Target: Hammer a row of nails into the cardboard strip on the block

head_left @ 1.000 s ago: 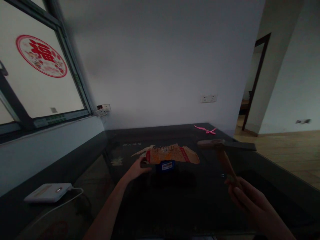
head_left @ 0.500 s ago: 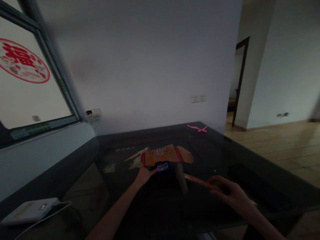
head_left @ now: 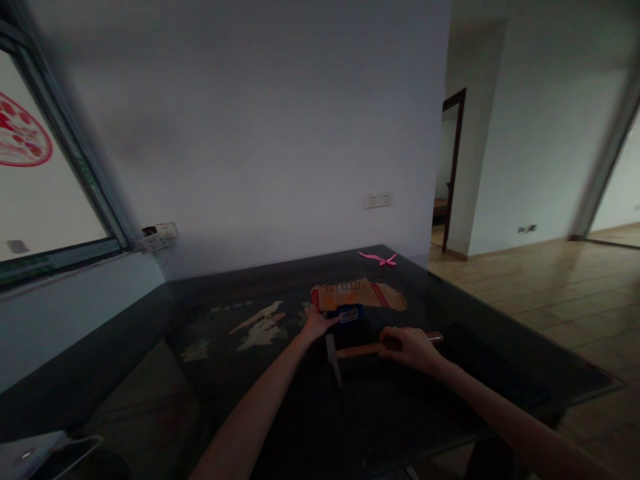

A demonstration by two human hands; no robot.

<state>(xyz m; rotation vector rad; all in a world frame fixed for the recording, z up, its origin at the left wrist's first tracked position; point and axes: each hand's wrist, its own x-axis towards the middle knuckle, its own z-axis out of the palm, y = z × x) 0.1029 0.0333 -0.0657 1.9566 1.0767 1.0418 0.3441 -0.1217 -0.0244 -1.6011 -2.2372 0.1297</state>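
My left hand [head_left: 316,325] is closed on the left end of a tan and red packet [head_left: 367,294], its thumb reaching along a small blue item [head_left: 349,314] just under the packet. My right hand [head_left: 407,345] grips the wooden handle of a hammer-like tool [head_left: 357,350]. The tool's grey head [head_left: 333,359] points left, below my left hand and apart from the packet. Part of the handle sticks out to the right of my right hand.
A dark glossy table [head_left: 280,267] carries a pale bird-and-flower picture [head_left: 263,330]. Near its back corner lies a pink ribbon [head_left: 385,261]. A white device [head_left: 30,453] with a cable sits at the lower left. Wall sockets [head_left: 378,200] are behind.
The view has turned right. My left hand and the packet have shifted right over the table picture. My right hand has brought the tool left and now grips nearer the middle of its handle.
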